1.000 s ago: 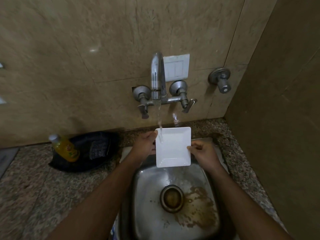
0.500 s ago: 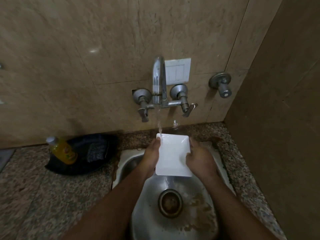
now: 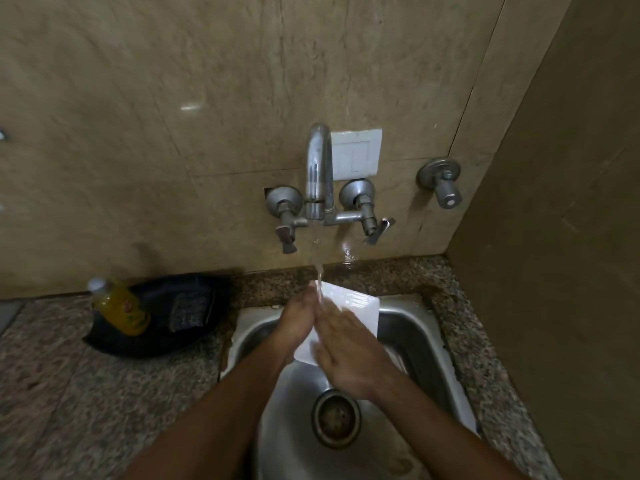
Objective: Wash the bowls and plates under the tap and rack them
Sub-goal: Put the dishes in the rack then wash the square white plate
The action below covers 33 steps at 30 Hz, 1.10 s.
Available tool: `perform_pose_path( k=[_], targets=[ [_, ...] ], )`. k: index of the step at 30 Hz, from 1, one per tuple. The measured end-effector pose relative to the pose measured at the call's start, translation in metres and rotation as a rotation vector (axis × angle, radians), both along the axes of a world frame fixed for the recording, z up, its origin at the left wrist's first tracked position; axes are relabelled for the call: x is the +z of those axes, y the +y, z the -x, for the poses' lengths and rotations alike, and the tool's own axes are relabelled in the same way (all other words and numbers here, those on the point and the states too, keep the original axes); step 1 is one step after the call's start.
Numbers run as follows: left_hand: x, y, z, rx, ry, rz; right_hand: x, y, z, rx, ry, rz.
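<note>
A: Progress? One white square plate (image 3: 360, 304) is under the running tap (image 3: 318, 168), held over the sink (image 3: 415, 337); I judge it mid-rinse, not yet racked; no rack and no other bowls or plates show in view, so what is left cannot be counted.

B: Agreed; water stream (image 3: 319, 268) lands at the plate's far left corner, right where the hands meet.

A: Hand pose? Left hand (image 3: 298, 322) is at the plate's left edge, fingers wrapped behind it as far as I can see; its grip is on the plate, holding it tilted.

B: Right hand (image 3: 346, 351) lies flat across the plate's face, fingers straight and pointing toward the tap; released, not clenched, pressing or rubbing rather than grasping.

A: Both forearms come in from below, converging over the basin; the drain (image 3: 335, 419) sits under the wrists.

B: On the counter (image 3: 52, 375) left of the sink: a yellow bottle (image 3: 119, 308) in a dark dish (image 3: 156, 327), well apart from the plate.
</note>
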<state>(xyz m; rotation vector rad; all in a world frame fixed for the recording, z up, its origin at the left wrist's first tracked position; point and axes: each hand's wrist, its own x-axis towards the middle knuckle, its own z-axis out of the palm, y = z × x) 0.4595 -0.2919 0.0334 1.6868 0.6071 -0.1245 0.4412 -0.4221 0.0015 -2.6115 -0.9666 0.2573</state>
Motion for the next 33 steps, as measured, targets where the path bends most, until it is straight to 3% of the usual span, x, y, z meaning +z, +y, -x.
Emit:
perform_pose_path(
  k=[5, 9, 13, 20, 28, 33],
  targets=[
    [-0.011, -0.006, 0.01, -0.072, 0.011, 0.103, 0.009, 0.0, -0.016, -0.06, -0.03, 0.051],
    [-0.008, -0.002, 0.007, 0.064, -0.006, 0.116, 0.01, -0.001, -0.007, 0.051, 0.015, 0.006],
    [-0.002, 0.005, -0.004, 0.012, -0.001, -0.044, 0.005, 0.006, 0.0, -0.032, 0.01, -0.028],
    [-0.008, 0.007, 0.011, -0.117, 0.03, -0.004, 0.002, 0.011, -0.011, -0.025, -0.041, 0.043],
    [-0.003, 0.008, -0.002, -0.021, -0.027, -0.067, 0.004, 0.009, -0.004, -0.005, -0.019, -0.003],
    [-0.009, 0.004, 0.003, -0.047, -0.02, 0.01, 0.006, 0.009, -0.014, -0.025, -0.021, 0.025]
  ],
)
